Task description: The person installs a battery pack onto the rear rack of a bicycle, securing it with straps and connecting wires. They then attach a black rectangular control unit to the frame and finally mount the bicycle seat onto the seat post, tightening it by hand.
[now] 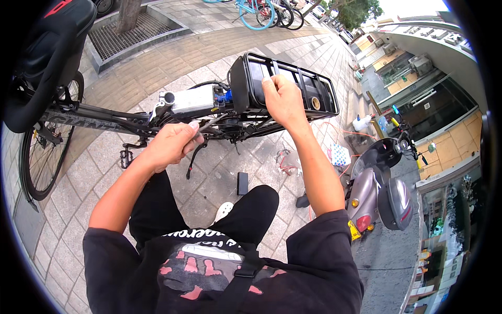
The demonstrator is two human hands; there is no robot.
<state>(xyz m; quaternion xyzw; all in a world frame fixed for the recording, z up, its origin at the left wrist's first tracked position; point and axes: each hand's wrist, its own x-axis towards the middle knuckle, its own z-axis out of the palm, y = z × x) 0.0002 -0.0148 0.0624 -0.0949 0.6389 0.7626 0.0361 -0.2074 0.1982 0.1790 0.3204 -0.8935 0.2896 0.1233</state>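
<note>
Apparently mid-adjustment, the left hand (171,145) pinches a slim tool (211,124) while the right hand (284,102) clasps the rack (240,86), steadiness seemingly needed next.

Paved sidewalk (225,159) — shopfronts (439,112) right (pale sky (408,8)).

Bicycle (94,119) before me; rack (301,78) at right end. Block (242,183) on paving (217,162), near side of bicycle. Scooter (366,194) right. Tree (128,17) far left.

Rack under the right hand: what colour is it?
The rack is black; it shows best in the head view.
</note>
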